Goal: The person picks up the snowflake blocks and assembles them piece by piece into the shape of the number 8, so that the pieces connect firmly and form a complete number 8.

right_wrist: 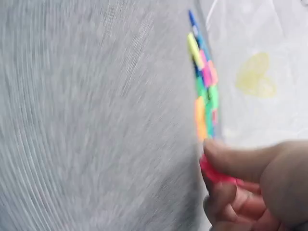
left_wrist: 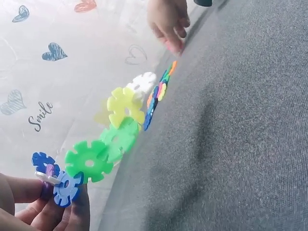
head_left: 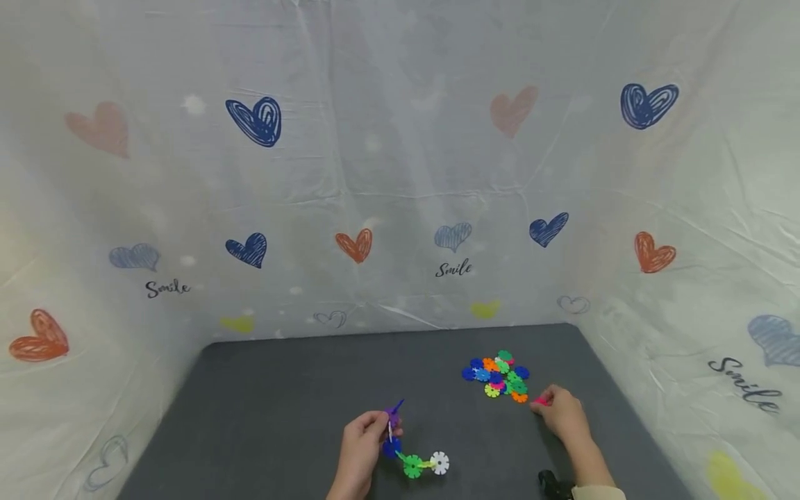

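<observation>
My left hand (head_left: 362,444) grips one end of a chain of notched plastic interlocking discs (head_left: 412,466), its fingers around the purple piece. From there the chain runs through blue, green and yellow discs to a white disc (head_left: 439,462) at the far end. In the left wrist view, two green discs (left_wrist: 89,162) slot together beside a light blue disc (left_wrist: 68,188). Between thumb and fingers, my right hand (head_left: 562,413) pinches a pink disc (right_wrist: 214,171), just to the right of a loose pile of discs (head_left: 500,375). Much of the pink disc is hidden by the fingers.
The pile holds blue, green, orange, yellow and pink discs, lying on the dark grey tabletop (head_left: 281,403). A pale curtain (head_left: 400,167) printed with hearts stands behind the table and along both sides. Something black (head_left: 553,485) is beside my right wrist.
</observation>
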Demonstrator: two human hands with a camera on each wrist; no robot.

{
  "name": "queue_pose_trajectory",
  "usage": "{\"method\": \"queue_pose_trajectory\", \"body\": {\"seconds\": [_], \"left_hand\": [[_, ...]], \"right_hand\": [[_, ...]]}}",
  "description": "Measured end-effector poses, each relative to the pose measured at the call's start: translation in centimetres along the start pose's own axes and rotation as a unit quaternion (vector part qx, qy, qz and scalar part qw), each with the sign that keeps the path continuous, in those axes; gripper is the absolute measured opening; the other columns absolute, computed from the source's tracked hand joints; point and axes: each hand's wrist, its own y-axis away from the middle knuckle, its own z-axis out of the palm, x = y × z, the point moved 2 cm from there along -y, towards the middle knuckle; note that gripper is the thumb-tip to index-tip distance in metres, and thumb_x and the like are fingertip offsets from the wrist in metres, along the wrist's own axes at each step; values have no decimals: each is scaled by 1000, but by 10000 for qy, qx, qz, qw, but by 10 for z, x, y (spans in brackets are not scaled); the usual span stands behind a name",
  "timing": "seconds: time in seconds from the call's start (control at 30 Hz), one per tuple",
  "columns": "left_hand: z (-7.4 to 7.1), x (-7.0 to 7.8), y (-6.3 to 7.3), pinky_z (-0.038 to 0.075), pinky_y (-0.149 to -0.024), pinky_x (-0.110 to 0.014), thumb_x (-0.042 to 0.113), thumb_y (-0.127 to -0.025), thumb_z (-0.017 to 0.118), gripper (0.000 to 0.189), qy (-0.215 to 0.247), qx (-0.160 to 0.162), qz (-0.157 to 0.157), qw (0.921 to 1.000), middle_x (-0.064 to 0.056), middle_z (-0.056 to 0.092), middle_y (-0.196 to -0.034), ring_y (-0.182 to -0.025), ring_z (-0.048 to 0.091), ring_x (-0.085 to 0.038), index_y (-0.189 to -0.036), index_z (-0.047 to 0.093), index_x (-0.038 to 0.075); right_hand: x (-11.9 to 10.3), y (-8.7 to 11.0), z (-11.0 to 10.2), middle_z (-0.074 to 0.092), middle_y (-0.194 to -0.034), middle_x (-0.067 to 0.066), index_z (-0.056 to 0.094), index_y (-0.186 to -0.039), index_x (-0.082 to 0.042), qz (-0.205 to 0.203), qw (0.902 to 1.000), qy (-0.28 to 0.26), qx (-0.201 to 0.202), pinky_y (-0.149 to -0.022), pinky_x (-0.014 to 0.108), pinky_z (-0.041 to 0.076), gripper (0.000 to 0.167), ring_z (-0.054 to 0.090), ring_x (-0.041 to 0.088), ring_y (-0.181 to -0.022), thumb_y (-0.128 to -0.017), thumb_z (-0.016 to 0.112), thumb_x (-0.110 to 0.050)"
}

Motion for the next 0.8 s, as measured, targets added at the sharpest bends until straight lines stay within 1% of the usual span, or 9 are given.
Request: {"method": "queue_pose_trajectory", "body": {"seconds": [0.1, 0.17, 0.23, 0.33, 0.43, 0.5, 0.57, 0.63, 0.8], "left_hand": [[0, 0, 3, 57, -82, -34, 22, -105, 56, 28, 3, 85, 31, 10000, -12, 76, -98, -89, 74, -25, -107, 70, -3], [0, 0, 7, 56, -81, -34, 23, -104, 58, 29, -11, 96, 16, 10000, -11, 76, -96, -88, 73, -23, -108, 71, -2], [2, 1, 10, 55, -77, -33, 24, -104, 59, 29, -64, 96, 0, 9999, -10, 76, -93, -86, 73, -20, -108, 71, -2], [5, 5, 11, 55, -73, -32, 24, -103, 59, 29, -103, 94, 66, 9999, -9, 75, -89, -83, 72, -20, -107, 71, -2], [7, 9, 10, 55, -69, -31, 24, -103, 59, 28, -144, 166, 192, 9996, -11, 74, -88, -81, 71, -21, -105, 71, -2], [9, 11, 8, 55, -67, -30, 24, -103, 60, 28, -250, 206, 330, 9989, -12, 74, -87, -80, 71, -21, -104, 71, -1], [10, 12, 7, 54, -66, -28, 24, -102, 62, 25, -519, 284, 589, 9965, -10, 73, -85, -78, 69, -20, -100, 72, 1], [12, 13, 7, 52, -64, -26, 26, -101, 64, 23, -858, 398, 962, 9909, -6, 72, -83, -74, 66, -16, -96, 73, 6], [14, 16, 9, 50, -60, -23, 30, -99, 66, 15, -1506, 735, 2013, 9651, 4, 71, -79, -67, 62, -10, -91, 73, 19]], "right_hand": [[-32, 20, 4, 63, -74, 0, 64, -88, -8, -486, 9987, -130, 93, -57, 31, 44, 18, 55, 15, -65, -90, 77, -20], [-58, 39, 9, 66, -73, -3, 67, -86, -12, -879, 9945, -528, 226, -57, 28, 47, 13, 59, 11, -64, -89, 78, -18], [-84, 57, 16, 68, -76, -6, 71, -85, -17, -1239, 9854, -1143, 218, -61, 26, 51, 10, 62, 8, -68, -87, 80, -19], [-115, 76, 28, 72, -79, -7, 77, -85, -22, -1540, 9597, -2349, -68, -65, 24, 52, 5, 64, 7, -71, -85, 82, -23], [-137, 85, 41, 69, -75, -1, 80, -90, -17, -1526, 9289, -3332, -535, -57, 22, 48, 9, 57, 7, -62, -88, 79, -25], [-148, 87, 49, 66, -72, 3, 80, -95, -11, -1380, 9134, -3757, -737, -51, 22, 44, 15, 52, 8, -56, -90, 78, -25], [-155, 89, 54, 63, -69, 6, 78, -97, -8, -1243, 9051, -3995, -756, -48, 22, 43, 18, 49, 9, -52, -90, 78, -24], [-159, 90, 57, 66, -71, 7, 78, -97, -8, -1188, 9009, -4132, -600, -48, 23, 46, 18, 53, 12, -53, -89, 78, -24], [-163, 91, 57, 68, -71, 5, 78, -93, -12, -1420, 8913, -4292, -357, -51, 25, 50, 14, 58, 13, -56, -88, 79, -25]]}}
